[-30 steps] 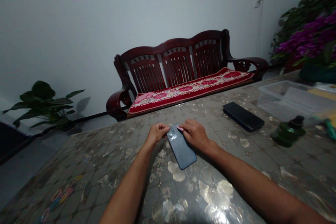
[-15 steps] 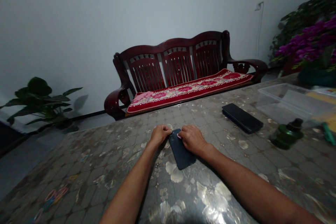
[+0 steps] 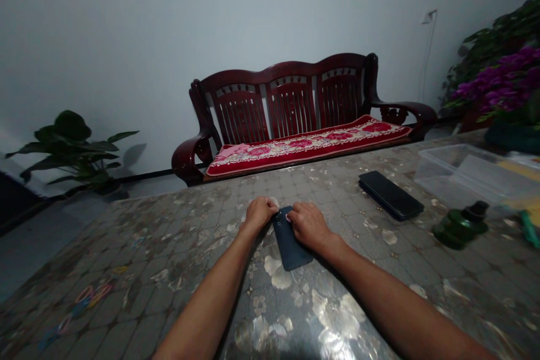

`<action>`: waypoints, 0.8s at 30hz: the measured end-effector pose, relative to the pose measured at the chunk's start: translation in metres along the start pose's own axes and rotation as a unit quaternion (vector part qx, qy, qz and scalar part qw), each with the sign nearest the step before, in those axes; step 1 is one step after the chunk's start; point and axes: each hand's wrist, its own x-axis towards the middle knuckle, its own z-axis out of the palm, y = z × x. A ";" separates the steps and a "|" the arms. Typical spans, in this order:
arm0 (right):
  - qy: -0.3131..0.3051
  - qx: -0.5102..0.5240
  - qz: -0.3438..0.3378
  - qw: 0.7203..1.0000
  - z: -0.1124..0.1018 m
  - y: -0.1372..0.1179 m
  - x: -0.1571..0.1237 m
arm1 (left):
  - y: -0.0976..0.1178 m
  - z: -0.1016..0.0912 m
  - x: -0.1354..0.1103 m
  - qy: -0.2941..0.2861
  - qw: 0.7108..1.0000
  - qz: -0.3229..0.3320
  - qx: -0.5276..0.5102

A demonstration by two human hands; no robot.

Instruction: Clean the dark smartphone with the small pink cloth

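A dark blue phone [image 3: 293, 247] lies back side up on the patterned table, its camera end pointing away from me. My left hand [image 3: 260, 212] is closed, with thumb and fingertips pinched at the phone's far left corner. My right hand [image 3: 310, 224] is curled over the phone's upper right edge. A small pale pink piece [image 3: 288, 217] shows at its fingertips; most of it is hidden, and I cannot make out what it is.
To the right lie a black phone [image 3: 391, 195], a green bottle with a black cap [image 3: 460, 226] and a clear plastic box [image 3: 447, 166]. Coloured bands [image 3: 90, 297] lie at left. A wooden bench [image 3: 291, 107] and a potted plant [image 3: 80, 149] stand beyond the table [image 3: 177, 247].
The view has shifted slightly. Both hands stay at the phone's far end, with hardly any movement against it.
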 end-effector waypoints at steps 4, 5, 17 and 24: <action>-0.006 -0.002 -0.002 1.000 0.001 0.002 -0.001 | 0.006 -0.008 -0.007 -0.008 1.000 0.011 0.025; -0.005 0.002 -0.003 1.000 0.001 0.003 -0.002 | 0.008 -0.012 -0.013 -0.008 0.999 0.015 0.030; 0.020 -0.006 -0.005 1.000 0.003 0.006 0.014 | 0.008 -0.009 -0.131 -0.066 0.942 0.241 0.223; -0.007 -0.008 -0.032 0.999 0.001 0.004 0.016 | -0.003 -0.010 -0.119 -0.117 0.923 0.273 0.243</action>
